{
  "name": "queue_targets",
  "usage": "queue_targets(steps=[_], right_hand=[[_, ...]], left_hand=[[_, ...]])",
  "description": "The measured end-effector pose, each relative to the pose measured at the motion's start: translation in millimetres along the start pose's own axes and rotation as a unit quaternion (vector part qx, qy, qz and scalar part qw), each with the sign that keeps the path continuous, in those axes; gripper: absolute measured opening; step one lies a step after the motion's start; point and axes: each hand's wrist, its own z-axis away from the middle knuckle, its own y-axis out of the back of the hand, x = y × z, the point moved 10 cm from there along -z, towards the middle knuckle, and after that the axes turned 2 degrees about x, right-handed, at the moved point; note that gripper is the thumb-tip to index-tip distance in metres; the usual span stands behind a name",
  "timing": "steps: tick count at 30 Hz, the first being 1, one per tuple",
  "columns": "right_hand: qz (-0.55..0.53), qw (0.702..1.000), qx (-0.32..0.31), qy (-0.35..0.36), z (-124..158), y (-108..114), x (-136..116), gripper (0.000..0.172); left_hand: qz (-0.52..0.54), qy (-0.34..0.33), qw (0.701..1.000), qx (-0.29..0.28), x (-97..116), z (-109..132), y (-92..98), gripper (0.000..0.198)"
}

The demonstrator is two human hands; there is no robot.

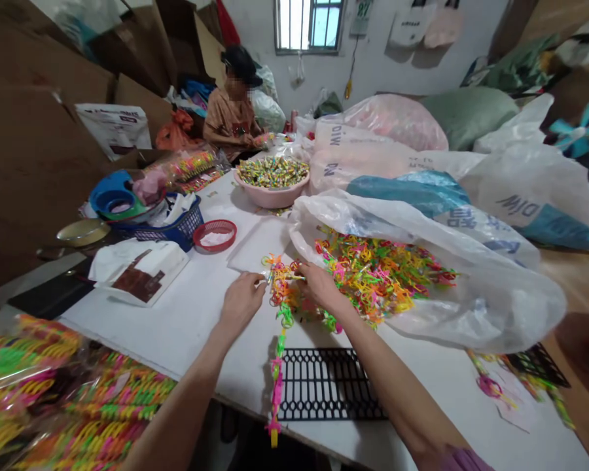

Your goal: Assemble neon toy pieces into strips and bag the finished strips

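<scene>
My left hand (244, 299) is closed in a pinch at the left edge of a heap of small colourful plastic toys (373, 271). Something small and pale shows at its fingertips, too small to name. My right hand (318, 284) reaches into the near side of the heap, its thumb and fingers closed on the end of a small plastic toy (293, 277) with a thin tube-like part. Below the hands, a black slotted plastic rack (331, 373) lies flat at the table's front edge. A row of pink, green and yellow toys (277, 383) lines the rack's left side.
The heap spills from a large clear plastic bag (481, 314). Behind stands a pink basin (272, 195) of small wrapped pieces. To the left are a red basket (214, 243), a blue basket (189, 226) and packed toys (122, 399). Another person (230, 118) sits across the table.
</scene>
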Motion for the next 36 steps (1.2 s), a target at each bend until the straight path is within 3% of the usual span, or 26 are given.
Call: queue_targets(steps=[3,6,8,11,15,17,20,23,26,28,30,33,36], right_hand=[[0.033,0.997,-0.005,0.062,-17,-14,-16,0.025],[0.076,0.989,-0.010,0.128,-14,-33,-22,0.030],[0.097,0.988,-0.014,0.119,-8,-36,-10,0.028],[0.092,0.992,-0.014,0.085,-4,-22,5,0.023],[-0.101,0.993,0.039,0.042,-8,12,-3,0.025],[-0.256,0.965,0.047,0.017,-10,16,-14,0.027],[-0.437,0.897,0.061,-0.021,-5,14,-28,0.032],[-0.498,0.858,0.113,-0.053,21,26,-25,0.031],[-0.516,0.838,0.151,-0.091,65,43,-11,0.027],[-0.521,0.825,0.181,-0.122,98,47,0,0.025],[-0.516,0.823,0.186,-0.145,128,35,4,0.021],[-0.509,0.833,0.131,-0.173,158,-8,-3,0.018],[-0.488,0.850,0.089,-0.176,163,-41,-10,0.012]], left_hand=[[-0.036,0.059,0.997,-0.025,-8,-52,-33.9,0.024],[-0.049,0.106,0.992,-0.053,-16,-78,-63.4,0.018],[-0.041,0.119,0.990,-0.058,-21,-83,-69.6,0.017],[-0.002,0.114,0.993,-0.043,-26,-77,-55.0,0.016],[0.090,0.069,0.994,0.006,-16,-53,-12.2,0.024],[0.145,0.029,0.989,0.022,0,-34,6.0,0.026],[0.215,-0.039,0.974,0.056,25,0,31.9,0.027],[0.216,-0.068,0.969,0.097,31,36,58.6,0.028],[0.219,-0.052,0.967,0.116,15,69,76.4,0.028],[0.227,-0.062,0.966,0.104,10,89,76.6,0.028],[0.226,-0.119,0.965,0.055,23,107,63.5,0.028],[0.186,-0.219,0.958,-0.024,55,130,31.0,0.028],[0.115,-0.250,0.960,-0.053,70,133,3.3,0.024]])
